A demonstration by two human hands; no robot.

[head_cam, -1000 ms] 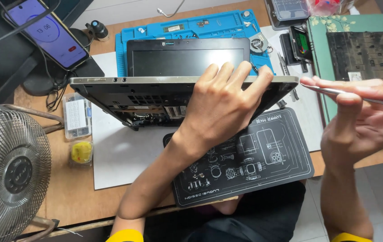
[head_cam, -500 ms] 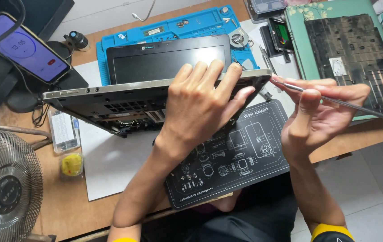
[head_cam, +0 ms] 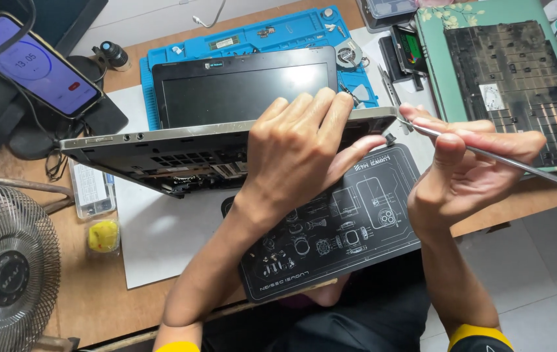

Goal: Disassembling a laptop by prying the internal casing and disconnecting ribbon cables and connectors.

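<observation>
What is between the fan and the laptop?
In the head view, a clear plastic box and a small yellow thing lie on the table between the fan and the laptop.

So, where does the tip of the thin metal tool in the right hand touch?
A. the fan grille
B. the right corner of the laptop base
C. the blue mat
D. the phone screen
B: the right hand holds the thin metal tool with its tip at the right corner of the laptop base, which the left hand steadies.
</observation>
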